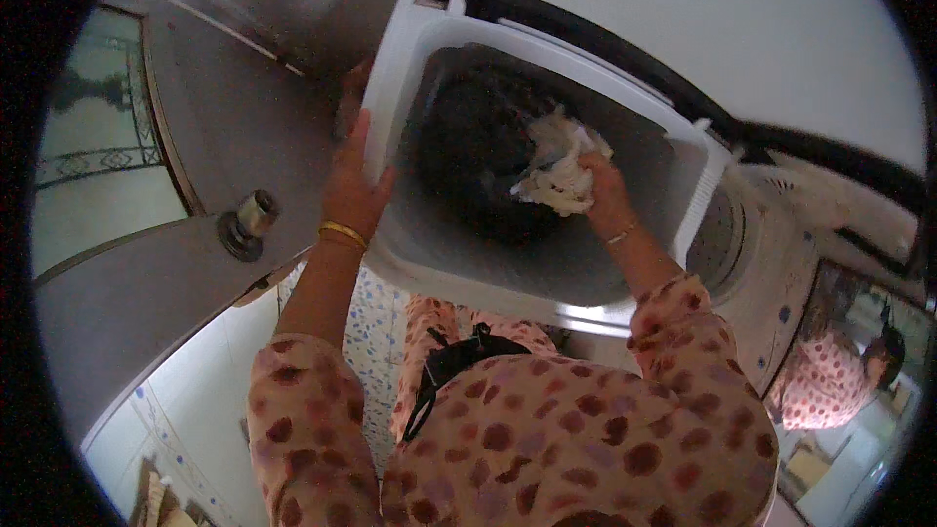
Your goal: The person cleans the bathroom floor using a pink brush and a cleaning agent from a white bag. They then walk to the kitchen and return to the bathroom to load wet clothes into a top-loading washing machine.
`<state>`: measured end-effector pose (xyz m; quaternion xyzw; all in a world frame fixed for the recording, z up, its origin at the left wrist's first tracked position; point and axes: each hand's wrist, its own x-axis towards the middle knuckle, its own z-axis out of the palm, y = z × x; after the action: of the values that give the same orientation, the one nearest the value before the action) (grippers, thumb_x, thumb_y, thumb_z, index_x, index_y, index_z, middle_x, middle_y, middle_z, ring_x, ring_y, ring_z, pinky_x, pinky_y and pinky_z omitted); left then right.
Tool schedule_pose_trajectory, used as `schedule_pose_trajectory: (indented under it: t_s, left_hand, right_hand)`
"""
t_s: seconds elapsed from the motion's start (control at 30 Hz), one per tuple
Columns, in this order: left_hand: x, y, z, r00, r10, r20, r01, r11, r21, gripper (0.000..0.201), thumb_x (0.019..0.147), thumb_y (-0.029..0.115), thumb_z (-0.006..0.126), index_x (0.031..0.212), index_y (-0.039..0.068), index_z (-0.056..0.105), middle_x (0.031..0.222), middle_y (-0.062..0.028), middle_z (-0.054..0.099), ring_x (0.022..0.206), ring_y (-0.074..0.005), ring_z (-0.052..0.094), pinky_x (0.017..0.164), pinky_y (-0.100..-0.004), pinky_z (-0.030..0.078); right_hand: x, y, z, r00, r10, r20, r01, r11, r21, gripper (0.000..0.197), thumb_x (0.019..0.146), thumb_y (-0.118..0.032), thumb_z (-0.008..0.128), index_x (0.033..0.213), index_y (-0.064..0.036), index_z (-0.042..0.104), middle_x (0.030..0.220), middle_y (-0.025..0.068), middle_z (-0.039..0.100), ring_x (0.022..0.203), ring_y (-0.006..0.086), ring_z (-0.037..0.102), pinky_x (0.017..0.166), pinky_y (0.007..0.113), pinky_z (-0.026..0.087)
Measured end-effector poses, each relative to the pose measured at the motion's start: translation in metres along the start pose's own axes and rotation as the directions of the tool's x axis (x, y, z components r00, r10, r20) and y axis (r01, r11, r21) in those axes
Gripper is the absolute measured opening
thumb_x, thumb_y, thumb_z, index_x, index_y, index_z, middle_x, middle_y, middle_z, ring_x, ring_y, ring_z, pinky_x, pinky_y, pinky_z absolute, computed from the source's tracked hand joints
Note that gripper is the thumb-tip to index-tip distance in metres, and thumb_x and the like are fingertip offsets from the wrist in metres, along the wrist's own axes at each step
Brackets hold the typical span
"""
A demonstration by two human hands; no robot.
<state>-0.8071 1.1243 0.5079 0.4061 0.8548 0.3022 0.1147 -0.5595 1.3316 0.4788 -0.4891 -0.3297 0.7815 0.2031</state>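
Note:
A top-loading washing machine with a white rim [390,78] stands in front of me, its wash tub uncovered. My right hand [607,197] reaches over the tub and closes on a crumpled cream-and-white cloth [558,171]. Below the cloth the tub's inside [459,146] is dark, and I cannot make out what lies there. At the machine's left edge rests my left hand [353,190], fingers stretched along the side and thumb apart from them. It holds nothing that I can see.
On the left is a grey door with a metal knob [256,213] and a patterned glass panel [102,127]. A raised pale lid [703,29] with a dark edge is behind the tub. To the right are a round opening [720,234] and a mirror [844,371].

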Motion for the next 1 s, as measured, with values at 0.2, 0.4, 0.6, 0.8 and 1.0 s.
schedule_pose_trajectory:
  t_s: [0.2,0.4,0.6,0.8,1.0]
  left_hand:
    - [0.007,-0.013,0.009,1.000,-0.007,-0.025,0.002,0.985,-0.174,0.075,0.070,0.007,0.062,0.133,0.019,0.023,0.114,-0.0203,0.045,0.100,-0.0356,0.048,0.085,-0.0390,0.041]
    - [0.006,-0.019,0.018,0.999,0.015,-0.049,-0.022,0.987,-0.161,0.077,0.069,0.006,0.062,0.134,0.017,0.022,0.111,-0.0218,0.046,0.100,-0.0356,0.047,0.087,-0.0388,0.038]
    - [0.010,-0.027,0.022,0.983,0.161,-0.086,-0.171,0.978,-0.123,0.075,0.070,0.007,0.062,0.133,0.014,0.022,0.120,-0.0217,0.042,0.107,-0.0357,0.043,0.089,-0.0388,0.037]
    - [0.005,-0.026,0.017,0.980,0.159,-0.117,-0.168,0.983,-0.071,0.075,0.069,0.007,0.062,0.133,0.013,0.023,0.119,-0.0207,0.043,0.105,-0.0358,0.044,0.088,-0.0395,0.037]
    - [0.006,-0.013,0.007,0.999,-0.004,0.032,0.007,0.995,-0.103,0.073,0.071,0.012,0.061,0.133,0.013,0.023,0.117,-0.0195,0.045,0.105,-0.0353,0.044,0.086,-0.0400,0.038]
  right_hand:
    - [-0.079,-0.069,-0.023,0.961,-0.275,0.039,0.236,0.883,0.405,0.031,0.075,-0.016,0.049,0.101,-0.0009,0.051,0.094,0.0105,0.057,0.085,0.0251,0.057,0.075,0.039,0.048]
    - [-0.178,-0.177,-0.032,0.781,-0.565,-0.266,0.616,0.768,0.175,0.031,0.075,-0.022,0.050,0.100,-0.0047,0.052,0.094,0.0084,0.057,0.084,0.0206,0.057,0.073,0.035,0.048]
    - [-0.269,-0.232,-0.090,0.542,-0.818,-0.191,0.834,0.552,0.007,0.032,0.084,-0.024,0.042,0.106,-0.0009,0.047,0.099,0.0118,0.055,0.091,0.0219,0.055,0.081,0.036,0.044]
    - [-0.200,-0.186,-0.205,0.456,-0.746,-0.486,0.725,0.628,-0.283,0.027,0.083,-0.026,0.047,0.101,-0.0058,0.052,0.091,0.0075,0.055,0.081,0.0208,0.055,0.071,0.031,0.045]
    - [-0.084,-0.074,-0.334,0.813,-0.369,-0.451,0.297,0.928,-0.224,0.022,0.083,-0.028,0.050,0.095,-0.0105,0.057,0.079,0.0036,0.056,0.069,0.0196,0.055,0.061,0.030,0.045]
